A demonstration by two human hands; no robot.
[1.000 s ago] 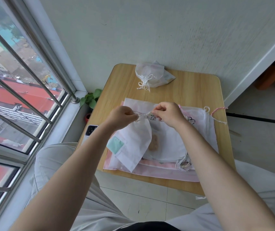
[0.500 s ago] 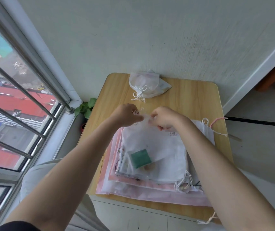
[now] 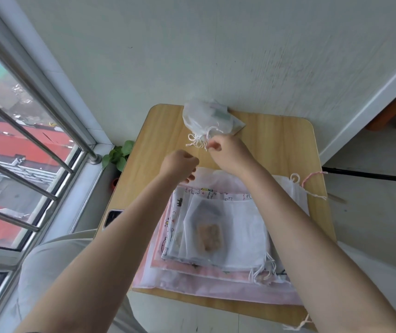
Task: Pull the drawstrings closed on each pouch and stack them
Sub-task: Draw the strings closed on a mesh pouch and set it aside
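At the far edge of the table, the right hand pinches the white drawstrings of the closed pouches, while the left hand, loosely curled, holds nothing above the near flat stack.

Both forearms are bare to the elbow, with no sleeves, watch or rings in view. The left hand and right hand are ungloved. Light grey trousers cover the legs.
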